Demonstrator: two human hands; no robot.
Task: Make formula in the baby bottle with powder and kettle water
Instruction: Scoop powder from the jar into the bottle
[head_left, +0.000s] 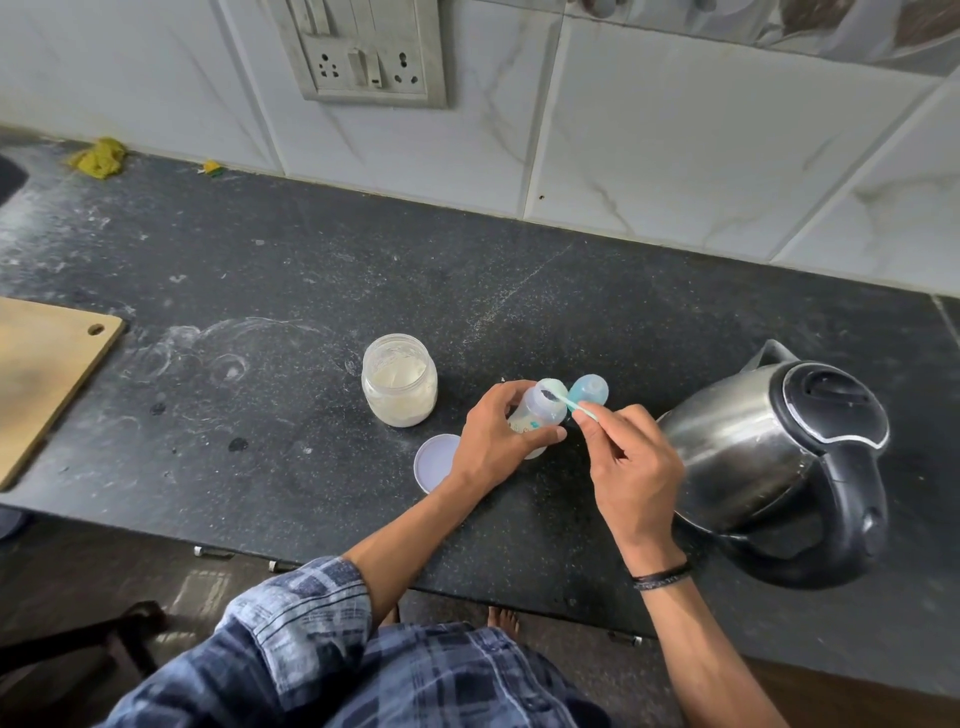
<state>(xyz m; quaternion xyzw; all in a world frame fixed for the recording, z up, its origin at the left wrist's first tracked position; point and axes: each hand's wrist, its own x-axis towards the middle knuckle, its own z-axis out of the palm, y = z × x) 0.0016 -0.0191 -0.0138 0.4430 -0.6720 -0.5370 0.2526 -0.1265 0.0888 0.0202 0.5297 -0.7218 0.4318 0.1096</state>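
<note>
**Now we hold the scoop (575, 408) at the mouth of the baby bottle (540, 413)**

We stand at a dark speckled countertop (311, 291) with the bottle near its front edge, between the powder jar (399, 382) and the electric kettle (769, 457). Our left hand (493, 441) grips the bottle's body, fingers curled round its far side and the thumb pressed across the near side. The bottle stands close to upright, its long axis running from the base, low in our palm, up to the open mouth, which points upward and a little toward the tiled wall. We cannot tell whether the base touches the counter, as the hand hides it.

Our right hand (634, 467) pinches the handle of the pale teal scoop between thumb and forefinger, the other fingers loosely curled beneath. The scoop's long axis slants from our fingers up and to the left, and its bowl end lies at the rim of the bottle mouth.

Just behind the bottle a blue teat cap (591, 394) sits on the counter. The jar is open and partly filled with pale powder; its round lid (434, 462) lies flat beside our left wrist. The steel kettle stands to the right, lid closed, its black handle toward us and its spout toward the wall. A wooden chopping board (47, 374) lies at the far left.
</note>
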